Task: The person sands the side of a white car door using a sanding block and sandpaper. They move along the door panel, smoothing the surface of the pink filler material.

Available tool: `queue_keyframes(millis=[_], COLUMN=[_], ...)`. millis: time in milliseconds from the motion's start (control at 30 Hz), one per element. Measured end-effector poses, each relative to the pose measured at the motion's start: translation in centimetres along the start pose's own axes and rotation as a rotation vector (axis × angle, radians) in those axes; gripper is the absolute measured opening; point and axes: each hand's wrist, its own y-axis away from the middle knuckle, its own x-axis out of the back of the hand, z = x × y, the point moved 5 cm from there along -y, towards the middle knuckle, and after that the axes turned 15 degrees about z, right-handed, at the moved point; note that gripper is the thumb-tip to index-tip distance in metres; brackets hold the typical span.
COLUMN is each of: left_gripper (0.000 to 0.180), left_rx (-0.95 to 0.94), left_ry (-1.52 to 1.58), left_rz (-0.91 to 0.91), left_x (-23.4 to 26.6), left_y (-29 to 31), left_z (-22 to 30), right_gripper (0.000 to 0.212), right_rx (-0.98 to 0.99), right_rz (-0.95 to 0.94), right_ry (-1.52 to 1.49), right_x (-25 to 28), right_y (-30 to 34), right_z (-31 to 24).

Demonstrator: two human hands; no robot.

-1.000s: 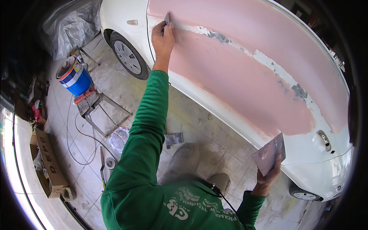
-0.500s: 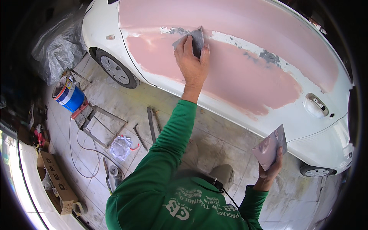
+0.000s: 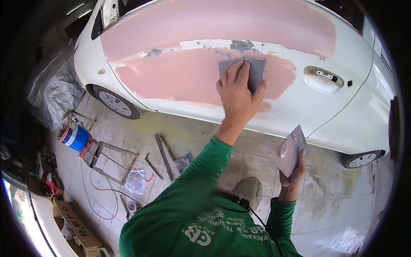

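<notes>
My left hand [image 3: 239,88] grips a flat grey putty spreader [image 3: 255,70], its fingers spread over the back and the thumb at the right edge. The spreader lies against the pink filler [image 3: 171,75] on the white car door [image 3: 295,109], just below a bare strip with grey patches. Lower right, away from the door, my right hand [image 3: 295,173] holds up a thin grey mixing plate [image 3: 298,136]. A smooth mound of pink putty [image 3: 285,156] covers much of the plate. Part of the right hand is hidden beneath it.
A blue paint can [image 3: 76,136] stands by a metal frame [image 3: 112,156] on the tiled floor, left. Nearby lie metal bars [image 3: 164,156], crumpled plastic [image 3: 135,181], a hose [image 3: 92,188] and a cardboard box [image 3: 79,225]. The door handle recess [image 3: 323,79] is right of the spreader.
My left hand has carried the spreader rightward along the door, toward the handle. The view has shifted too. My right hand still holds the plate of putty.
</notes>
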Motion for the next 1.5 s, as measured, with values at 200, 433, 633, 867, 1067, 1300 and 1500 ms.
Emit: queue_keyframes(millis=[200,433,633,867,1067,1300,1500], left_gripper=[0.058,0.063,0.036,0.04,0.055,0.057,0.058], left_rx=[-0.003,-0.786,-1.172,-1.084,-0.952,-0.922,-0.888], left_ry=[0.546,-0.022,-0.275,-0.362,-0.325,-0.335,-0.329], left_rz=[-0.963,-0.334,-0.114,-0.123,-0.118,-0.086,-0.088], left_x=[4.5,-3.0,-14.7,-14.6,-10.9,-7.5,-4.5], left_y=[5.7,-0.9,-0.8,0.1,-0.9,-2.0,-3.2], left_z=[5.6,11.2,16.5,14.4,9.7,5.6,3.1], right_gripper=[0.047,0.049,0.049,0.048,0.047,0.048,0.049], right_rx=[-0.076,0.105,0.059,0.015,0.01,0.0,-0.004], right_rz=[-0.182,-0.095,-0.128,-0.089,-0.104,-0.034,-0.087], right_ry=[-0.417,-0.493,-0.486,-0.492,-0.465,-0.404,-0.345], right_x=[-1.1,4.2,5.2,6.3,6.2,5.2,3.6], right_y=[-1.8,-1.1,-0.3,-1.1,-1.1,-0.9,-0.8], right_z=[-0.3,-6.3,-4.4,-3.2,-3.2,-2.3,-1.2])
